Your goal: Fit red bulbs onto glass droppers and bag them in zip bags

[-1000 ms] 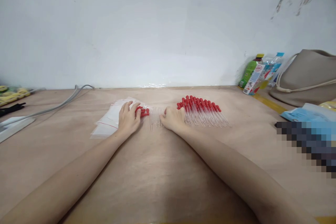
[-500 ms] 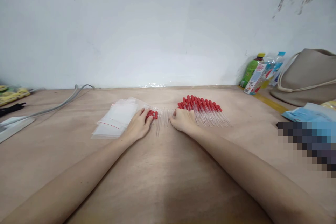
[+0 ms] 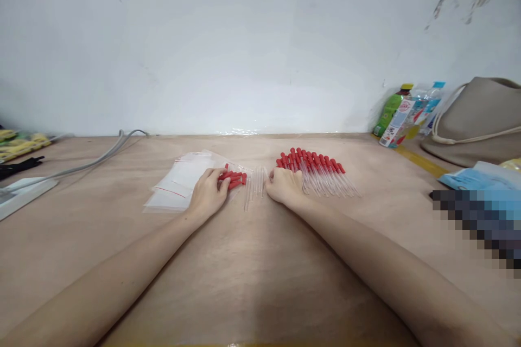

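My left hand (image 3: 208,194) curls its fingers around the red bulbs of a small bunch of glass droppers (image 3: 244,183) lying across the brown table. My right hand (image 3: 285,186) is closed at the clear tips of the same bunch. Under and left of my left hand lies a stack of clear zip bags (image 3: 179,184) with red seal lines. To the right of my right hand sits a larger pile of red-bulb droppers (image 3: 317,173).
A grey cable (image 3: 93,160) runs along the back left, by a white strip (image 3: 20,195) and yellow items (image 3: 20,143). Bottles (image 3: 401,114), a beige bag (image 3: 480,119) and a blue packet (image 3: 476,176) stand at the right. A white wall backs the table.
Both hands shifted the small bunch of droppers to the right, off the bag stack; the left hand's fingers have gathered the red bulbs closer together.
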Available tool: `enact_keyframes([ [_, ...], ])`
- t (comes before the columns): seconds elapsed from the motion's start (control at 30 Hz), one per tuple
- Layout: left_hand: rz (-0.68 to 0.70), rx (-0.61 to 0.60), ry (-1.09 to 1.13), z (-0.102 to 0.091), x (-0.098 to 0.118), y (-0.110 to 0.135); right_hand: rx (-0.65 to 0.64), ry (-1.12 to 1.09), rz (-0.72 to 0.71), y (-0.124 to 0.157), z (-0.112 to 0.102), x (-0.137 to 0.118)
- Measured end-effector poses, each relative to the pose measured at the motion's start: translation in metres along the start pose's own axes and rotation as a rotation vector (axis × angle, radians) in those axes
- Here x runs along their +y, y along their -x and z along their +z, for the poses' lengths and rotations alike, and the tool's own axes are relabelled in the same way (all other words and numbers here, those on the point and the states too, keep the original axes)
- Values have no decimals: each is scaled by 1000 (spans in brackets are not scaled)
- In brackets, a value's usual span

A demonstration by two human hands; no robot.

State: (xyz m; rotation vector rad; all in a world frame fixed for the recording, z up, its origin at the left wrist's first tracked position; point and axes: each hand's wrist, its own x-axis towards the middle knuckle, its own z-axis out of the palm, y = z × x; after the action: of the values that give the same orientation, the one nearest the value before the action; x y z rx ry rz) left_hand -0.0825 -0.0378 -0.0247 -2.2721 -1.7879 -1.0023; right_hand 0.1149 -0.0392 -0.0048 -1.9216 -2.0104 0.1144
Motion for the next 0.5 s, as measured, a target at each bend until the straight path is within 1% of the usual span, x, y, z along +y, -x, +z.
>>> enact_keyframes([
  [0.1,17,10,51,0,-1,1,110,-76,-47,6,4,1],
  [0.23,-24,14,86,-2,-3,1,301,-151,-197,19,10,11],
  [0.4,-89,18,154,-1,-8,-1,469,-187,-365,37,11,36],
  [0.5,-112,29,164,-1,-10,-2,509,-188,-438,47,6,54],
])
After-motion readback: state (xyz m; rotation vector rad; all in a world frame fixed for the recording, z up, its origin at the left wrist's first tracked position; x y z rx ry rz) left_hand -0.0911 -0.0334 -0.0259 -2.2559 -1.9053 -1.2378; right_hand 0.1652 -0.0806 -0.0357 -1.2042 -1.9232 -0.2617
